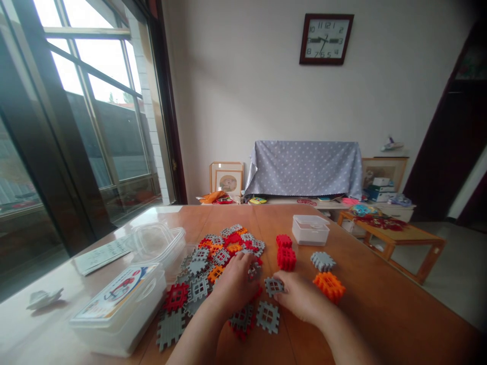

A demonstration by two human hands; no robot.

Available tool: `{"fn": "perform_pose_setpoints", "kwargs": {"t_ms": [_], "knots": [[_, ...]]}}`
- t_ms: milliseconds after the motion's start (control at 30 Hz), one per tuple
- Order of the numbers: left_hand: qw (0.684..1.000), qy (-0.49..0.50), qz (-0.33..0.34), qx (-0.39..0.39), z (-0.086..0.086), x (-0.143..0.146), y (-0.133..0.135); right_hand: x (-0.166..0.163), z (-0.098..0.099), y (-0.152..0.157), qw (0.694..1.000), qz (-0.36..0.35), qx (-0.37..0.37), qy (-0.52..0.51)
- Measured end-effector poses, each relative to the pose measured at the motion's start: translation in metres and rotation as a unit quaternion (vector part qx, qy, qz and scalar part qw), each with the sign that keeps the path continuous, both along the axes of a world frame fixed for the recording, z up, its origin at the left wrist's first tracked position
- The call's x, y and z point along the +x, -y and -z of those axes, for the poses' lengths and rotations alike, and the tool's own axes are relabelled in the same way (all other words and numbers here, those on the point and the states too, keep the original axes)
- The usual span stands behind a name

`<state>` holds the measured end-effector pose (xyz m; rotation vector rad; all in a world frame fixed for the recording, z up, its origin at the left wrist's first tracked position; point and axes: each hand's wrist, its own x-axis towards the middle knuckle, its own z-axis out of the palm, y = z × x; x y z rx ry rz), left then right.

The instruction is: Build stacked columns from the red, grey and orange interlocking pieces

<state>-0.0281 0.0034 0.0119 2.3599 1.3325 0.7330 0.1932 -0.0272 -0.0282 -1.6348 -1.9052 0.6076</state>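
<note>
Held grey tile (273, 287) (notched, windowed)

A dark-framed clock (326, 39) hangs on the pale wall (236, 86) facing me, above a polka-dotted cloth (304, 170). A framed picture (228, 178) stands just left of the cloth, tall windows (117, 126) farther left; a low wooden bench (428, 239) stands to the cloth's right, nearer me.

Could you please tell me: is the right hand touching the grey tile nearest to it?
Touching. The head view shows the right hand pinching the grey tile by its edge.
</note>
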Motion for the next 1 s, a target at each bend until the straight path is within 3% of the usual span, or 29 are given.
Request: {"fn": "perform_pose_setpoints", "kwargs": {"t_ms": [133,333,533,633,733,1000], "knots": [[0.998,0.054,0.019,0.013,0.004,0.003,0.001,-0.004,-0.006,-0.002,1.0,-0.015,-0.002,-0.02],[0.989,0.124,0.07,0.029,0.016,0.013,0.005,-0.009,-0.015,-0.008,0.986,0.045,0.082,-0.139],[0.979,0.168,0.113,0.032,0.024,0.027,0.009,-0.013,-0.015,-0.01,0.956,0.025,0.008,-0.292],[0.976,0.195,0.09,0.045,0.023,0.03,0.01,-0.013,-0.019,-0.008,0.933,0.021,0.025,-0.359],[0.971,0.233,0.058,0.007,0.019,0.029,0.01,-0.012,-0.025,-0.006,0.917,0.03,0.06,-0.394],[0.973,0.225,0.046,0.005,0.014,0.026,0.009,-0.01,-0.024,-0.008,0.922,0.036,0.085,-0.376]]}}
